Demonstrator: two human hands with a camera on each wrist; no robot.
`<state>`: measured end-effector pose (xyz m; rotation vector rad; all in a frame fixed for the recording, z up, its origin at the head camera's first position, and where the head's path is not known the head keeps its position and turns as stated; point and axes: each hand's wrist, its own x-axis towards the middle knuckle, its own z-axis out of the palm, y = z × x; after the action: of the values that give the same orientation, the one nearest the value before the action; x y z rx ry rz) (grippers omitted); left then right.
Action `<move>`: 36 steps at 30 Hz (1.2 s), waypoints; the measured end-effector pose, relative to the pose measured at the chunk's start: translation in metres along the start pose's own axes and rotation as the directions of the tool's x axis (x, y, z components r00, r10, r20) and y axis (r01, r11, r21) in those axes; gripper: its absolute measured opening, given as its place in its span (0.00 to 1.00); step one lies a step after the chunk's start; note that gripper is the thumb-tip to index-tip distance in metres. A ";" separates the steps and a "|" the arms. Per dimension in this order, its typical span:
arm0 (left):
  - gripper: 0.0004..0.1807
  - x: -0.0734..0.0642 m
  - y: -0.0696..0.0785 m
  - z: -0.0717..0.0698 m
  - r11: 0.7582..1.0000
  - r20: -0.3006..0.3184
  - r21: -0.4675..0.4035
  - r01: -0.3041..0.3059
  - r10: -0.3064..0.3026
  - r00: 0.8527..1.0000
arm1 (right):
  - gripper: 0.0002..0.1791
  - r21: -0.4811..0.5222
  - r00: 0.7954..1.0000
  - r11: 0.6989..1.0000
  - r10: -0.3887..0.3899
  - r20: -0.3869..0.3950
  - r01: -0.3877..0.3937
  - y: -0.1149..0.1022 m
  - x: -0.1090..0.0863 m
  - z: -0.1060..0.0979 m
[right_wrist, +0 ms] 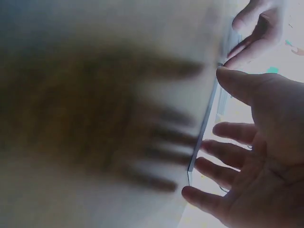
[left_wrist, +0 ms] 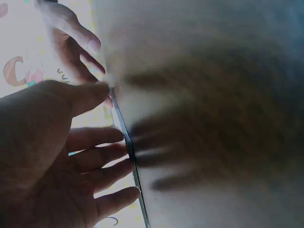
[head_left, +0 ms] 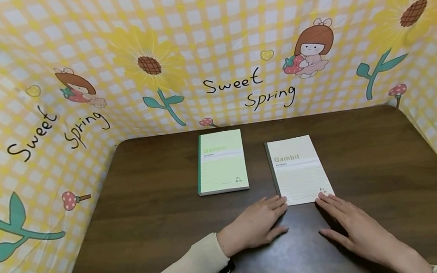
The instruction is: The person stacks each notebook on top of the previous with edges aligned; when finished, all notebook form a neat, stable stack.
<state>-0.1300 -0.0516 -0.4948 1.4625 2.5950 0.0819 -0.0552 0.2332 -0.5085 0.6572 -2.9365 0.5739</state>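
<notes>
A white "Gambit" notebook [head_left: 299, 174] with a dark spine lies flat on the brown table. My left hand [head_left: 253, 225], palm down, has its fingertips right at the notebook's lower left corner. On the other side, the fingertips of my right hand [head_left: 357, 226] overlap its lower right corner. Both thumbs are spread apart from the fingers. In the left wrist view, the fingers of the left hand [left_wrist: 61, 156] reach to a thin dark edge. The right wrist view has the right hand [right_wrist: 266, 156] with its fingers extended and spread toward a similar edge.
A light green "Gambit" notebook [head_left: 224, 166] with a green spine lies left of the white one. Brown wood-grain table [head_left: 153, 239] surrounds both. Yellow checked cloth [head_left: 206, 49] with printed flowers and "Sweet Spring" stands along the table's back and sides.
</notes>
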 end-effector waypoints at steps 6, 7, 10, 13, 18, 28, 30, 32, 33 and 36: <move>0.36 0.005 -0.005 0.003 0.962 -0.131 -0.264 0.065 -0.102 0.986 | 0.35 0.110 0.997 0.993 0.051 -0.049 -0.046 0.009 0.019 -0.005; 0.36 0.007 -0.006 0.003 0.942 -0.145 -0.323 0.086 -0.139 0.980 | 0.35 0.138 0.996 0.988 0.076 -0.053 -0.068 0.010 0.023 -0.006; 0.35 0.014 -0.008 0.003 0.840 -0.177 -0.522 0.148 -0.276 0.945 | 0.37 0.209 0.984 0.966 0.169 -0.052 -0.155 0.016 0.032 -0.009; 0.33 0.018 -0.009 0.004 0.689 -0.151 -0.699 0.191 -0.404 0.902 | 0.40 0.266 0.963 0.930 0.268 -0.022 -0.253 0.019 0.037 -0.011; 0.33 0.021 -0.009 0.003 0.453 -0.050 -0.865 0.218 -0.509 0.859 | 0.41 0.369 0.928 0.860 0.372 0.015 -0.351 0.019 0.040 -0.013; 0.37 0.030 -0.002 -0.004 -0.146 0.142 -0.987 0.064 -0.623 0.770 | 0.38 0.538 0.876 0.717 0.475 0.088 -0.443 0.025 0.046 -0.017; 0.38 0.030 -0.003 -0.004 -0.220 0.178 -0.974 0.046 -0.626 0.760 | 0.38 0.599 0.866 0.658 0.483 0.129 -0.456 0.029 0.045 -0.018; 0.39 0.029 -0.004 -0.003 -0.253 0.205 -0.966 0.052 -0.627 0.751 | 0.38 0.660 0.858 0.587 0.480 0.182 -0.469 0.032 0.044 -0.019; 0.39 0.029 -0.005 -0.002 -0.262 0.214 -0.963 0.057 -0.625 0.751 | 0.39 0.688 0.853 0.546 0.477 0.214 -0.478 0.034 0.044 -0.019; 0.40 0.026 -0.006 -0.001 -0.264 0.225 -0.962 0.071 -0.616 0.755 | 0.40 0.740 0.843 0.450 0.449 0.297 -0.500 0.038 0.041 -0.018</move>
<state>-0.1484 -0.0327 -0.4979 -0.1082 1.7422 1.9614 -0.1089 0.2552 -0.4986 -0.2144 -2.7441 2.0402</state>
